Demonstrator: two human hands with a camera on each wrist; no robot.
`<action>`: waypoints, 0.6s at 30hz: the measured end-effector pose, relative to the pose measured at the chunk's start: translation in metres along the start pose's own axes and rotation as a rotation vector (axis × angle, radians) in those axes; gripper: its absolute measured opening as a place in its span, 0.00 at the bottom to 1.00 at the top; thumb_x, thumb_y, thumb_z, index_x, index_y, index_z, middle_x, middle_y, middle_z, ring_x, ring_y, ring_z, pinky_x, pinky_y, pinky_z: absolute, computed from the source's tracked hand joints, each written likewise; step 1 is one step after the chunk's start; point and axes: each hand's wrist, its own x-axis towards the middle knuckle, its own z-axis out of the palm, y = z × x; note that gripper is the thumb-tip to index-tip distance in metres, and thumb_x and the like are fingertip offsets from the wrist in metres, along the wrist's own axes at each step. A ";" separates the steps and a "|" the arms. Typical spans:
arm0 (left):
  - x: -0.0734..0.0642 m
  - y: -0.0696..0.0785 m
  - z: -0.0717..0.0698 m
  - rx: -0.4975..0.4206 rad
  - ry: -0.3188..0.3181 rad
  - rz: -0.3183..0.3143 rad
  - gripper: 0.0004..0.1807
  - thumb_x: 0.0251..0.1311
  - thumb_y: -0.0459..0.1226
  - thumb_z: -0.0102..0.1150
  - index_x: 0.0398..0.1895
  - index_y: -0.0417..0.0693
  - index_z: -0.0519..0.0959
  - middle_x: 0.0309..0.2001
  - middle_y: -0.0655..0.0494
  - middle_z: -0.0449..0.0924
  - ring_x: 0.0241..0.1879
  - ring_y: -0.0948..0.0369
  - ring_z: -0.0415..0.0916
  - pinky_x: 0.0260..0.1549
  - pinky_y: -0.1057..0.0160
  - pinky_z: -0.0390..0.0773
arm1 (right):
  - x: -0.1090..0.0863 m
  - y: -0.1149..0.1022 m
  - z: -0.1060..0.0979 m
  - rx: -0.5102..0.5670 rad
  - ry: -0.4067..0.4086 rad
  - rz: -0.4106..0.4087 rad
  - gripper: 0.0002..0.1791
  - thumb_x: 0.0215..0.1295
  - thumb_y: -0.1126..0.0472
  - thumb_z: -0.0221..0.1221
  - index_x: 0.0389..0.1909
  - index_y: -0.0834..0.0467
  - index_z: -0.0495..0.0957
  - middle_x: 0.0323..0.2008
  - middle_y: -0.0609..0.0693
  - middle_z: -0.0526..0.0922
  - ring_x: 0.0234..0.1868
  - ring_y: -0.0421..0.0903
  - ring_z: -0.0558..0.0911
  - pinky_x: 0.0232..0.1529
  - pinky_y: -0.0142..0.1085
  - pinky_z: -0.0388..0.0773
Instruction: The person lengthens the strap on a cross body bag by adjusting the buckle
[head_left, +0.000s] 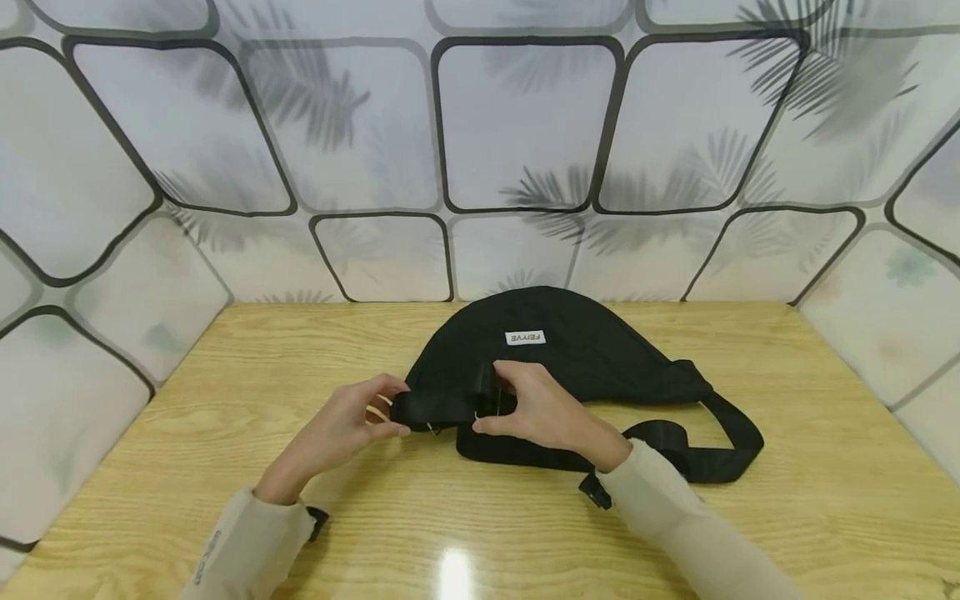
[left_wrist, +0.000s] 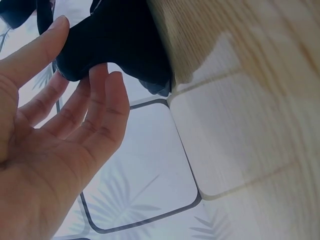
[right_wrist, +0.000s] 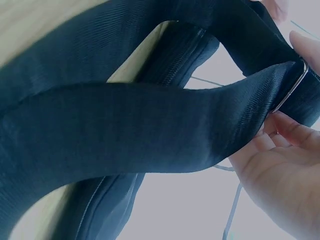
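A black waist bag [head_left: 607,354] with a white label [head_left: 525,337] lies on the table, its curved side toward the wall. My left hand [head_left: 337,427] pinches the left end of a folded section of its black strap [head_left: 438,407], thumb on one side and fingers on the other. At the other end of that section, my right hand [head_left: 547,412] grips the strap between thumb and fingers at a thin metal slider [right_wrist: 291,89]. In the right wrist view the webbing loops through this slider. My fingers partly cover the slider.
More of the strap [head_left: 720,463] trails in a loop to the right, on the wooden table [head_left: 225,450]. Small black pieces show beside the left cuff [head_left: 262,533] and the right cuff [head_left: 637,479]. A patterned wall covering [head_left: 517,125] rises behind the table.
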 end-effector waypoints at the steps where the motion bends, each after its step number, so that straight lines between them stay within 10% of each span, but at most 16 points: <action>1: 0.000 0.000 0.000 -0.001 -0.002 -0.002 0.19 0.59 0.27 0.71 0.53 0.36 0.78 0.49 0.44 0.81 0.40 0.55 0.81 0.39 0.60 0.83 | -0.001 0.000 -0.001 -0.002 0.000 0.003 0.15 0.58 0.60 0.74 0.36 0.57 0.75 0.30 0.43 0.79 0.29 0.40 0.74 0.32 0.34 0.73; 18: 0.002 -0.001 0.002 -0.005 -0.006 0.009 0.19 0.59 0.27 0.70 0.52 0.36 0.78 0.50 0.43 0.81 0.41 0.54 0.81 0.38 0.60 0.83 | -0.016 0.008 -0.015 -0.020 0.014 0.003 0.16 0.56 0.61 0.75 0.36 0.58 0.76 0.28 0.42 0.79 0.27 0.39 0.73 0.30 0.33 0.69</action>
